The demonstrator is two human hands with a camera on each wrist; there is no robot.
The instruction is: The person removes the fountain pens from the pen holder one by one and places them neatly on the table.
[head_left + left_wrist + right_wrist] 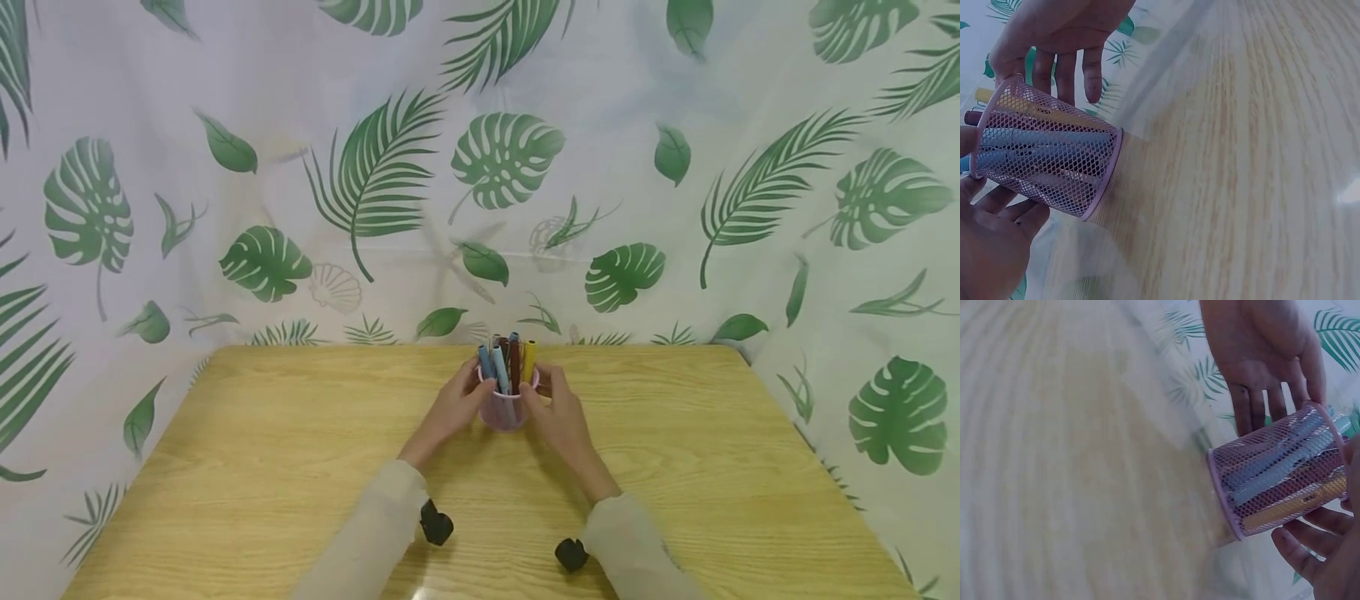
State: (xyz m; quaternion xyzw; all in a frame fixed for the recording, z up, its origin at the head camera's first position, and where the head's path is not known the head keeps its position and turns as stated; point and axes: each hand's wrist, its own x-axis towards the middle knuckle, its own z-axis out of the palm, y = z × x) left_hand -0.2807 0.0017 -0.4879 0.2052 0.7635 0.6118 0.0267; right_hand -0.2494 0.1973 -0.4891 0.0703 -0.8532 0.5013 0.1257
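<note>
A pink mesh cup (504,411) stands upright on the wooden table (300,467), toward its far middle. Several markers (507,362) in blue, dark red and yellow stick up out of it. My left hand (463,402) holds the cup's left side and my right hand (557,414) its right side, thumbs toward me near the rim. In the left wrist view the cup (1047,164) lies between my left hand's thumb and fingers (997,215), with the right hand's fingers (1063,65) straight behind it. The right wrist view shows the cup (1279,472) over my right hand (1319,562).
A leaf-printed white curtain (375,183) closes off the back and both sides of the table. Bare wood (1241,156) stretches around the cup on all sides. Small black camera mounts (437,527) sit at my sleeved wrists.
</note>
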